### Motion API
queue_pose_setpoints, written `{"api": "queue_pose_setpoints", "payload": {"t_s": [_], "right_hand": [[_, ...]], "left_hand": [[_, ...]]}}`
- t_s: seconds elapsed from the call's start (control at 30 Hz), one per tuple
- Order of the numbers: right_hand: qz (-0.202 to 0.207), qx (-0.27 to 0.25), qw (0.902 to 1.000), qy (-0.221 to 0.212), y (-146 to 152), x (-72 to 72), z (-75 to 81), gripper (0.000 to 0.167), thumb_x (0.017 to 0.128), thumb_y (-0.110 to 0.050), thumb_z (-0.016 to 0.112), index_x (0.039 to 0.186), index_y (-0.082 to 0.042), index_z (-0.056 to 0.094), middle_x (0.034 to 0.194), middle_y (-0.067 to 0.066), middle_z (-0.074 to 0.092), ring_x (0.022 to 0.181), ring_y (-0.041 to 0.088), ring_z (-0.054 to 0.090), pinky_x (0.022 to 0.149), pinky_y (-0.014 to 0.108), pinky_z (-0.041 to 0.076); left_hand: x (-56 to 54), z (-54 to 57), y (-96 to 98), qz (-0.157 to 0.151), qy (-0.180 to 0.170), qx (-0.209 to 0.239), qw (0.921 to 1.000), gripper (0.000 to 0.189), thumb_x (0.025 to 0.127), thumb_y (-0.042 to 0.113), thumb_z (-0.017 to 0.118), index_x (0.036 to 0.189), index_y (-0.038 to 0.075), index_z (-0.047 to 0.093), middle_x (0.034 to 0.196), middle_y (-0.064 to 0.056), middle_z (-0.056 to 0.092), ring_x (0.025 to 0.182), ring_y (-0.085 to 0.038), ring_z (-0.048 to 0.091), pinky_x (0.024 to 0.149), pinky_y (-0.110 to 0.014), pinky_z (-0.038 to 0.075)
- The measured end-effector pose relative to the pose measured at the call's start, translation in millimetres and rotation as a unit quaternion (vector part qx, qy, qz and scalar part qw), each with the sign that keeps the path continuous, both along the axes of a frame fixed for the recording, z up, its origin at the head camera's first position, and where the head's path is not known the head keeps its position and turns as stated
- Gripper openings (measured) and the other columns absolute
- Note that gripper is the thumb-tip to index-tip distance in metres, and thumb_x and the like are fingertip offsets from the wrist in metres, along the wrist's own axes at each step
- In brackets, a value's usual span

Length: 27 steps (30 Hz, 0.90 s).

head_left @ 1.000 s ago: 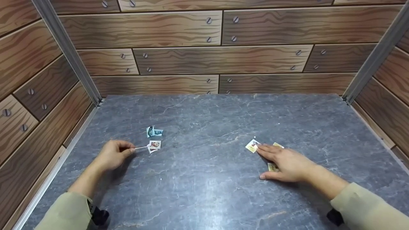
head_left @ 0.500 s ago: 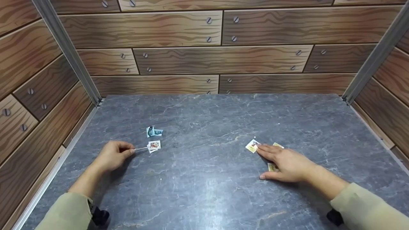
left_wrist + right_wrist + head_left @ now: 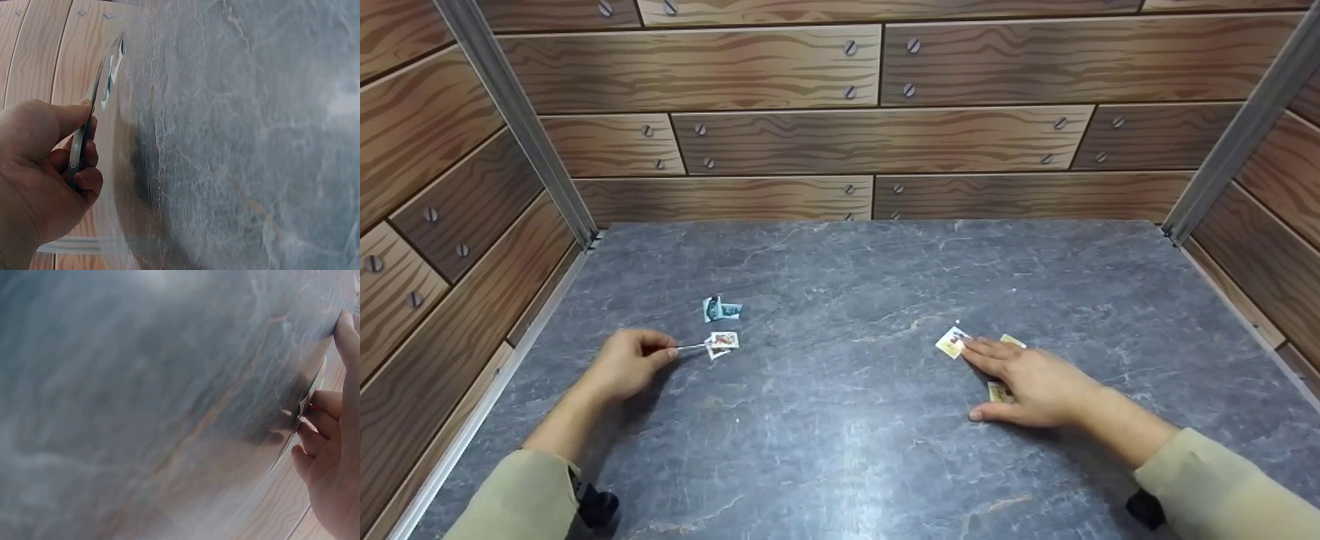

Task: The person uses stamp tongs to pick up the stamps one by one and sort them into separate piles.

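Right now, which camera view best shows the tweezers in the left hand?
The left wrist view: up close, it shows the tweezers nearly tip to end in the left hand. The head view shows only a thin sliver beyond the hand; the right wrist view shows none of them.

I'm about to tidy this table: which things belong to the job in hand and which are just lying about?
Likely in the job:
tweezers, pinched by the left hand
white picture slips, at the tweezers' tips
yellowish slips, under the right hand

Seemingly just lying about:
teal picture slips, untouched, possibly for later
white specks
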State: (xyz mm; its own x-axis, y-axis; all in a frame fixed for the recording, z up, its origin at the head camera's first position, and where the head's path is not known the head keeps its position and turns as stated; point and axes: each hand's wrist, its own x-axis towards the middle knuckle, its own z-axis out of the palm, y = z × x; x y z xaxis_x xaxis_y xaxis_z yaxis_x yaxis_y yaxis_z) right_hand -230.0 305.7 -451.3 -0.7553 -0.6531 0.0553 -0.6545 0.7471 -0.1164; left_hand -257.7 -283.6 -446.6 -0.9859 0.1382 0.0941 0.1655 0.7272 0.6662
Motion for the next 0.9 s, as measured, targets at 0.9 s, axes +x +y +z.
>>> {"api": "queue_pose_setpoints", "payload": {"t_s": [0.9], "right_hand": [[-0.006,0.012,0.9998,-0.013,-0.5,-1.0,0.3,0.097,0.095,-0.076,0.058,0.159,-0.004,0.046,0.162,0.018,0.045,0.146,0.04,0.046,0.113,0.06,0.042]], "left_hand": [[3.5,5.1,-12.2,0.013,0.016,-0.003,0.9998,0.015,0.099,0.007,0.072,0.106,-0.004,0.078,0.093,-0.008,0.074,0.083,-0.018,0.059,0.075,-0.032,0.048]]}}
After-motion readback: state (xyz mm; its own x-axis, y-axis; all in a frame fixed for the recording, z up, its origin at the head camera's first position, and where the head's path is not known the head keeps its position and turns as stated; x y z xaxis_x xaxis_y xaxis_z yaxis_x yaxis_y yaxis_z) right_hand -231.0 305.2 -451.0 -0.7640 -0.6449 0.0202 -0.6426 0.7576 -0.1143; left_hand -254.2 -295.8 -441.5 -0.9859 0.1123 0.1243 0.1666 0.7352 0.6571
